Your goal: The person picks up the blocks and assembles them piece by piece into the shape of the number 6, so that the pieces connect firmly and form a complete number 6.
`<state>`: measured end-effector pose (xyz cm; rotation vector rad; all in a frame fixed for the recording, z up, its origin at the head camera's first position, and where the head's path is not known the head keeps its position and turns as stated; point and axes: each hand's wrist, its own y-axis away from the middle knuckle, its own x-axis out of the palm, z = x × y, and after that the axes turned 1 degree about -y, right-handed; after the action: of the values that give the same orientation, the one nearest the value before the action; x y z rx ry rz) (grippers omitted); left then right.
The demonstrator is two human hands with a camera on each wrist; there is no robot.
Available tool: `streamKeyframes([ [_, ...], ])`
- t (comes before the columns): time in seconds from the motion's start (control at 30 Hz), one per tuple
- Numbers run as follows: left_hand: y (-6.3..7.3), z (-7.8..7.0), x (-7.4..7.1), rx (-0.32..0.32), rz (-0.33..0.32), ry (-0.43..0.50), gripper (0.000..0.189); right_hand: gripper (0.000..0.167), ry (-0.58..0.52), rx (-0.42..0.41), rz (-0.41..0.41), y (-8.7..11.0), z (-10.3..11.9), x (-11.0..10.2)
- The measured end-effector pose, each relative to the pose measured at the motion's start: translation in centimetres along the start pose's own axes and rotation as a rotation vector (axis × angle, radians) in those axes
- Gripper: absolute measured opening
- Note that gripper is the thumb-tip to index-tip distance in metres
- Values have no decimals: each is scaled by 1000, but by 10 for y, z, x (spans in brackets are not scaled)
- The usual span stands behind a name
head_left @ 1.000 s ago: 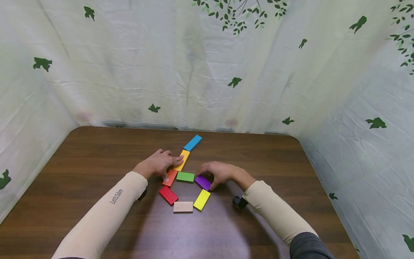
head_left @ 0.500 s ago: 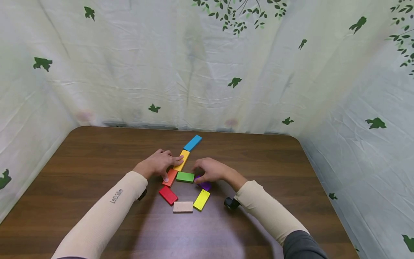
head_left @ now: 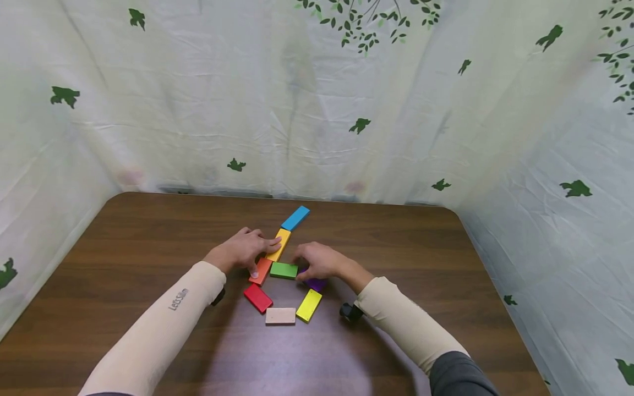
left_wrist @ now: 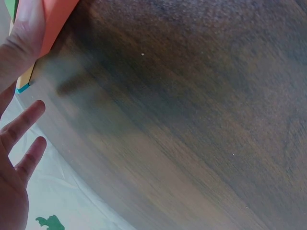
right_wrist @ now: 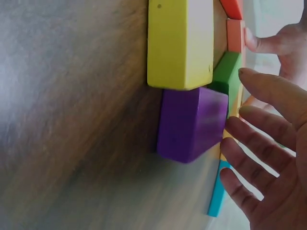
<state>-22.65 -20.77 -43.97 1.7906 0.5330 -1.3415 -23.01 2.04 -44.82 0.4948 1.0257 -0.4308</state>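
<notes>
Several coloured wooden blocks lie joined in a curved figure on the table. The thumb of my left hand [head_left: 241,250] presses on the coral block [head_left: 263,269], and its fingertips rest on the orange-yellow block [head_left: 284,235]. In the left wrist view the other fingers [left_wrist: 29,115] stretch out over the table. My right hand [head_left: 324,261] is over the purple block [right_wrist: 192,127], partly covering it in the head view. Its fingers are loosely extended beside the green block [head_left: 284,270] and hold nothing. Purple sits between green and the bright yellow block [head_left: 309,306].
A blue block [head_left: 295,218] tops the figure. A red block [head_left: 258,298] and a pale pink block [head_left: 280,316] form its lower side. The brown wooden table [head_left: 148,231] is bordered by a white curtain [head_left: 198,110] with green leaf prints.
My right hand has let go of the purple block and moved left and slightly up, toward the green block. The left hand and the other blocks have stayed in place.
</notes>
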Motion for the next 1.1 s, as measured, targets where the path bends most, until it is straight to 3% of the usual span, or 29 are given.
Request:
streamKeyframes([
  [0.67, 3, 0, -3, 16, -6, -16, 88, 56, -160, 62, 162, 15, -17, -12],
  [1.1, 3, -2, -1, 13, -14, 19, 87, 62, -111, 16, 218, 19, -20, -10],
])
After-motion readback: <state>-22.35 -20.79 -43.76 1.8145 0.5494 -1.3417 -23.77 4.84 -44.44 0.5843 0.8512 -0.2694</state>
